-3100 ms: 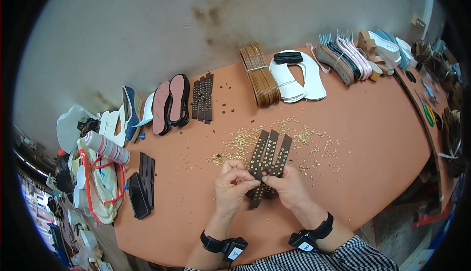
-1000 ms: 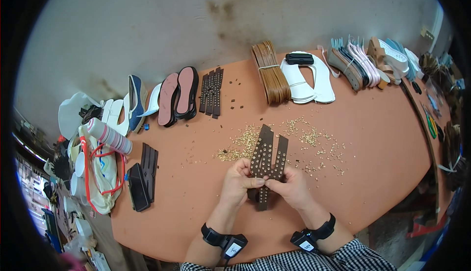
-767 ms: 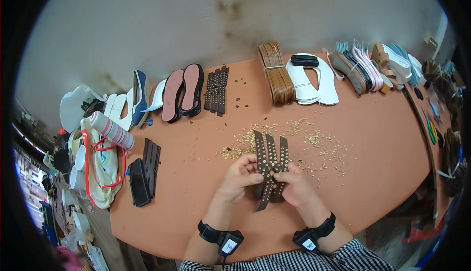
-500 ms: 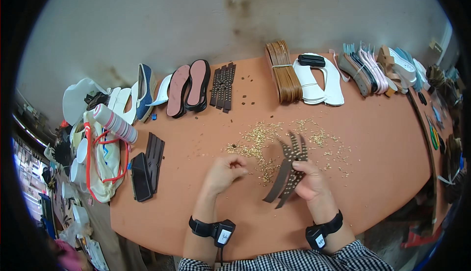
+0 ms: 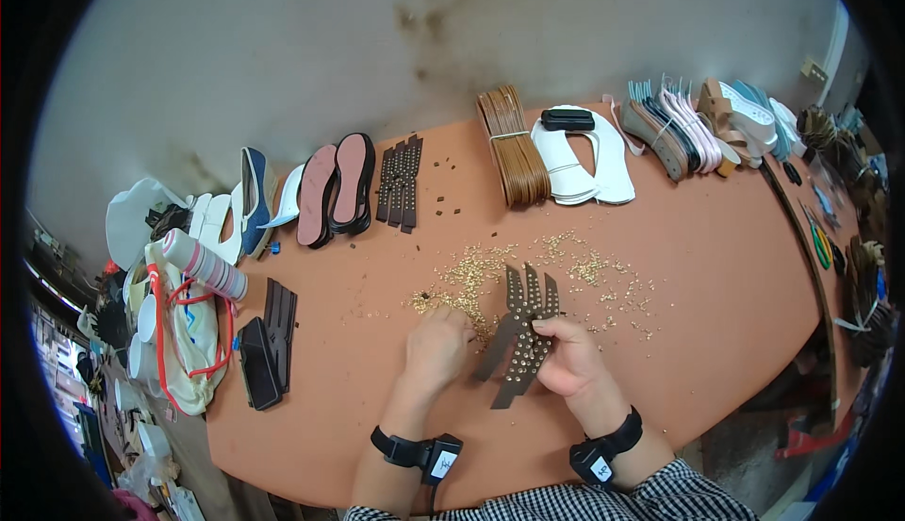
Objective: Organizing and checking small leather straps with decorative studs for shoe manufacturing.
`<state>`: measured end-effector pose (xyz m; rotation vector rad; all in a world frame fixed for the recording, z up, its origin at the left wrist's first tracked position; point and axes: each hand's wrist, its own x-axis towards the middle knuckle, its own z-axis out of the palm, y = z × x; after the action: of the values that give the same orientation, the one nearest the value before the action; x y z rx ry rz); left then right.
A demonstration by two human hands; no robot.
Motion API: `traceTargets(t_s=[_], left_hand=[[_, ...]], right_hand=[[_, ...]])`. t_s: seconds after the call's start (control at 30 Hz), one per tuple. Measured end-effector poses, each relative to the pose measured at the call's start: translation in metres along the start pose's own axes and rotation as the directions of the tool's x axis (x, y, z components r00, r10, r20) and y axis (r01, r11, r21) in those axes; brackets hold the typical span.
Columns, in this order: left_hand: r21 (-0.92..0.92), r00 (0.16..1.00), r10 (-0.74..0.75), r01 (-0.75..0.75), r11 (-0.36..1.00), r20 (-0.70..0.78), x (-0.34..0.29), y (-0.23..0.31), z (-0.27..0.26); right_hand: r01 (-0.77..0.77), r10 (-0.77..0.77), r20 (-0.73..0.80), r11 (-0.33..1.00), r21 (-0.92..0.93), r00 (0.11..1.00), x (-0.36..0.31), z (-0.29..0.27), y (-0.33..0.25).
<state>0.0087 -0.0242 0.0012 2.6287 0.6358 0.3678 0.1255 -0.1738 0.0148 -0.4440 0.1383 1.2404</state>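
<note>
My right hand [image 5: 571,361] pinches a dark brown studded strap piece [image 5: 528,344] between thumb and fingers. Its slit strips fan out upward, and rows of small gold studs dot its face. Over the near left edge of a scattered heap of gold studs [image 5: 471,281] is my left hand [image 5: 439,344], fingers curled together. Whatever those fingertips hold, if anything, is hidden from this side. Each wrist wears a black band with a small box.
Along the back stand studded straps [image 5: 400,184], pink-topped soles [image 5: 353,181], a blue shoe [image 5: 255,202], a brown strip bundle [image 5: 514,148], white insole shapes [image 5: 613,167] and sandals [image 5: 735,115]. At left lie a phone [image 5: 259,363], plain dark straps [image 5: 281,309] and a striped roll [image 5: 205,264].
My left hand has moved forward to the heap of studs, its fingers curling down. The strap piece in my right hand has turned its studded face more toward me. The whole view has shifted slightly.
</note>
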Motion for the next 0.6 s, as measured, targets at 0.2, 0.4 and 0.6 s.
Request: traceTargets(t_s=[0.2,0.4,0.6], left_hand=[[-0.003,0.995,0.003,-0.003,1.000,-0.100,-0.003,0.003,-0.002],[-0.888,0.917,-0.363,0.298,0.351,0.164,-0.005,0.011,-0.018],[-0.947,0.965,-0.229,0.187,0.262,0.127,-0.017,0.040,-0.033]], right_hand=[[0.081,-0.081,0.004,0.985,-0.153,0.997,-0.003,0.009,0.003],[0.142,-0.149,-0.007,0.959,-0.247,0.989,-0.006,0.012,0.005],[0.198,-0.209,-0.003,0.928,-0.317,0.978,-0.007,0.015,0.008]])
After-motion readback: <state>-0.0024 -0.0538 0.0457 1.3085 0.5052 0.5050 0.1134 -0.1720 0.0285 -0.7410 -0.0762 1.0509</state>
